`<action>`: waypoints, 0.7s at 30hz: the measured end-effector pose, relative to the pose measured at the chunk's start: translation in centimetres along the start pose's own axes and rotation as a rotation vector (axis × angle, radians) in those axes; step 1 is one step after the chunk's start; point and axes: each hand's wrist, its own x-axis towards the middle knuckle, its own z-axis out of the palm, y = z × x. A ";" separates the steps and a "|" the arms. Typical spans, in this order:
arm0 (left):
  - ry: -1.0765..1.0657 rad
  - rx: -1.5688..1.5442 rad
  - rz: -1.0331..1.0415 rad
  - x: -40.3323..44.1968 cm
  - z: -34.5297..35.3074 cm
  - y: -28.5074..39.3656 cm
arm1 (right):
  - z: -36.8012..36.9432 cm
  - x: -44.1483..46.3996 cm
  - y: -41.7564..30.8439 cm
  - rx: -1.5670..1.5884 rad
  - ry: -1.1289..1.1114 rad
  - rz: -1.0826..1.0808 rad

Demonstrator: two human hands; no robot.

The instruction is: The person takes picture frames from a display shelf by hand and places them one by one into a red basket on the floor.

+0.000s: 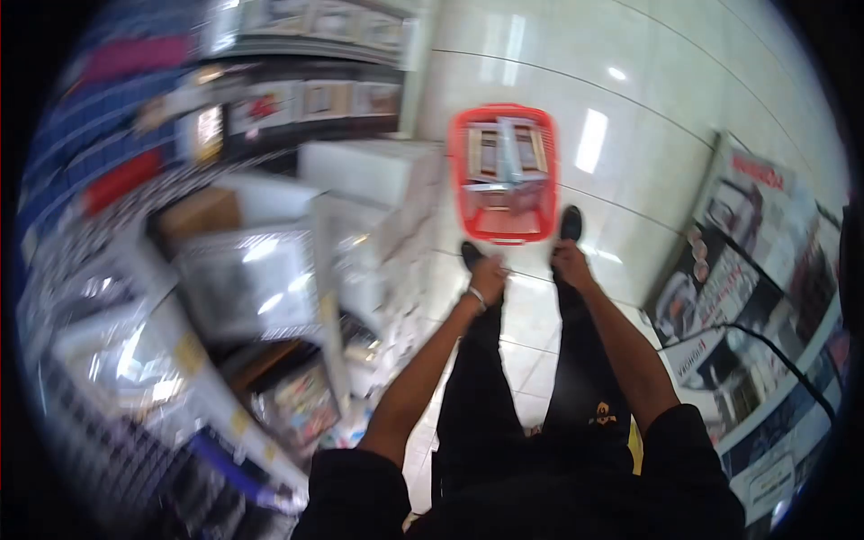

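My left hand (489, 277), with a white band at the wrist, hangs over my left leg, its fingers curled. A pale speck shows at its fingertips, too blurred to name. Over my right leg is my right hand (569, 263), fingers folded in and their inner side hidden. Both hands are apart from the red plastic basket (461, 216) standing on the floor just beyond my shoes. Inside the basket lie several framed or boxed flat items (533, 148) in clear wrapping, with a smaller one (493, 196) in front of them.
At left, blurred shelves (315, 54) hold framed items, and a white carton (360, 171) stands beside an open bin of wrapped goods (247, 283). To the right, large printed appliance boxes (720, 225) are stacked, with a black strap (792, 364) across them. Shiny tiles (648, 144) cover the floor.
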 end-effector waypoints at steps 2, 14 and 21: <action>-0.031 -0.205 -0.153 -10.1 -1.6 3.2 | -0.6 0.1 2.3 -0.428 0.132 -0.181; 0.395 -0.500 -0.053 -39.6 -30.4 19.4 | -12.9 -8.9 -12.2 0.356 0.126 0.428; 1.337 0.266 -0.307 -54.2 -47.5 13.0 | -16.2 -13.9 -13.2 0.468 0.284 0.521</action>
